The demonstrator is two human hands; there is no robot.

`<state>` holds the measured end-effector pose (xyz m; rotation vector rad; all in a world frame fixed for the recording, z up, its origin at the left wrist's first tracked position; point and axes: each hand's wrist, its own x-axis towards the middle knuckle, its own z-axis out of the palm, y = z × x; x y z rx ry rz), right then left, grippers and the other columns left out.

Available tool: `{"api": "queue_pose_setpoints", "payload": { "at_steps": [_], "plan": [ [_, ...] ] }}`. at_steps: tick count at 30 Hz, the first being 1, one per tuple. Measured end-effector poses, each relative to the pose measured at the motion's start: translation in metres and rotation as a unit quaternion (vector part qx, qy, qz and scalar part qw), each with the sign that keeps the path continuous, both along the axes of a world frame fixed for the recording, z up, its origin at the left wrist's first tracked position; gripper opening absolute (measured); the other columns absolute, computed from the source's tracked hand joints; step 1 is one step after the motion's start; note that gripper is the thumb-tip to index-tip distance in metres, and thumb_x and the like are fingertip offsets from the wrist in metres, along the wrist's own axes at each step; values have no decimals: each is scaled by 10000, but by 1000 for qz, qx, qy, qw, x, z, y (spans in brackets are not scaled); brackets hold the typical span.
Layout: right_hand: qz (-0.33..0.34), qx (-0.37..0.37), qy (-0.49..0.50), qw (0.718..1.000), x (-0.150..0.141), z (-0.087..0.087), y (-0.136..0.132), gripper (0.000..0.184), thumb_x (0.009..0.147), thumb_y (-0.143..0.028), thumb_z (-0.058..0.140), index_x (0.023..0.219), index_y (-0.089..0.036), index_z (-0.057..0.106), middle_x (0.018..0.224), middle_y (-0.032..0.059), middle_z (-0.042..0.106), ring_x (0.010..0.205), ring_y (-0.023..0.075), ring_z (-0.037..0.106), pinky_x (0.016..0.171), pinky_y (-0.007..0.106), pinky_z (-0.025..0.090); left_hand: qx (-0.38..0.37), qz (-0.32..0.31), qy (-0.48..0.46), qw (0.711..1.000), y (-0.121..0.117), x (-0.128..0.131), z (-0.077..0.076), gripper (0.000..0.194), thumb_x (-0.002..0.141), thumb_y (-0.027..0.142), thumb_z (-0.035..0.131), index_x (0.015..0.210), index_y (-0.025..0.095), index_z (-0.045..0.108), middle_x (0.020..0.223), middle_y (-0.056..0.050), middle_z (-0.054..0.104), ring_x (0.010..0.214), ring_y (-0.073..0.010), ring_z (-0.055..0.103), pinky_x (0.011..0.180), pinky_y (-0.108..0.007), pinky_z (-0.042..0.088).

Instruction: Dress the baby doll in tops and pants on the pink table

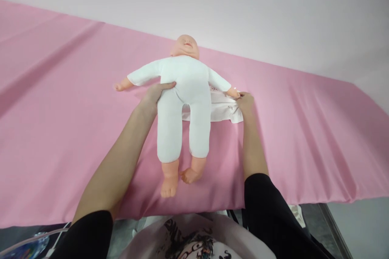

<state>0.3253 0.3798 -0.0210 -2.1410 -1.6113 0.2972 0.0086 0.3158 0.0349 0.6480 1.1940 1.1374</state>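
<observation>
A baby doll with a white cloth body lies face up, arms spread and feet toward me. My left hand grips the doll's side at the waist, thumb on the belly and the other fingers hidden beneath it. Beside the doll's hand, my right hand is closed on the edge of a white patterned cloth. Part of that cloth lies under the doll's hips and shows between its legs; what kind of cloth it is, I cannot tell.
Pink fabric with several folds covers the table. A pale wall rises along the back edge. Below the front edge, at lower left, there is a shiny round object and a cable. Something white shows below the edge at right.
</observation>
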Motion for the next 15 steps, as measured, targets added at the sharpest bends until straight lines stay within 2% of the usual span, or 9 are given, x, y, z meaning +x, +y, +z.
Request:
{"api": "queue_pose_setpoints", "payload": {
  "at_steps": [3, 4, 6, 8, 10, 12, 14, 15],
  "plan": [
    [-3, 9, -36, 999, -15, 12, -2, 331, 798, -89, 485, 1081, -56, 653, 1134, 225, 629, 1104, 351, 545, 920, 484, 406, 47, -13, -3, 999, -4, -4, 8, 341, 711, 280, 732, 1017, 170, 630, 805, -76, 670, 936, -330, 658, 851, -491, 544],
    [5, 20, -50, 999, -23, 19, -3, 336, 805, -112, 514, 1110, -58, 643, 1198, 231, 597, 1181, 376, 487, 969, 520, 364, 66, -20, -8, 998, -6, -5, 12, 363, 728, 284, 723, 1053, 168, 608, 828, -71, 667, 953, -320, 654, 874, -483, 536],
    [58, 60, -44, 996, -44, 35, -7, 333, 852, -188, 525, 1151, -88, 629, 1259, 191, 572, 1254, 352, 427, 1039, 510, 314, 96, -35, -24, 994, -11, -7, 19, 397, 757, 290, 709, 1105, 160, 569, 865, -68, 661, 982, -312, 645, 910, -483, 519],
    [151, 109, 37, 982, -67, 50, -15, 367, 950, -309, 402, 1189, -122, 608, 1205, 136, 609, 1212, 276, 481, 1042, 444, 343, 109, -43, -42, 992, -18, -8, 28, 390, 780, 284, 690, 1120, 151, 551, 881, -71, 651, 1000, -318, 638, 925, -503, 506],
    [240, 136, 170, 946, -91, 64, -25, 535, 1003, -439, 188, 1280, -154, 546, 1124, 105, 642, 1135, 232, 540, 1008, 423, 385, 119, -30, -46, 991, -24, -12, 39, 366, 791, 266, 679, 1113, 145, 552, 898, -70, 641, 1012, -322, 633, 937, -518, 494],
    [287, 135, 278, 907, -114, 74, -35, 674, 985, -514, 18, 1370, -187, 464, 1058, 93, 662, 1080, 234, 575, 969, 448, 420, 133, -11, -34, 990, -30, -18, 50, 336, 800, 244, 665, 1102, 137, 560, 921, -71, 634, 1036, -324, 623, 956, -523, 478],
    [309, 136, 310, 889, -138, 82, -42, 737, 960, -526, -67, 1384, -219, 452, 1008, 87, 675, 1048, 247, 594, 951, 476, 440, 161, -19, -16, 987, -32, -27, 60, 305, 814, 232, 646, 1090, 126, 572, 953, -81, 633, 1073, -330, 604, 973, -523, 463],
    [321, 154, 291, 888, -150, 86, -43, 749, 954, -517, -84, 1378, -227, 460, 986, 88, 677, 1043, 252, 596, 949, 487, 445, 180, -32, -9, 983, -32, -33, 63, 292, 820, 225, 637, 1087, 122, 578, 969, -84, 633, 1089, -332, 595, 978, -521, 458]
  ]
}}
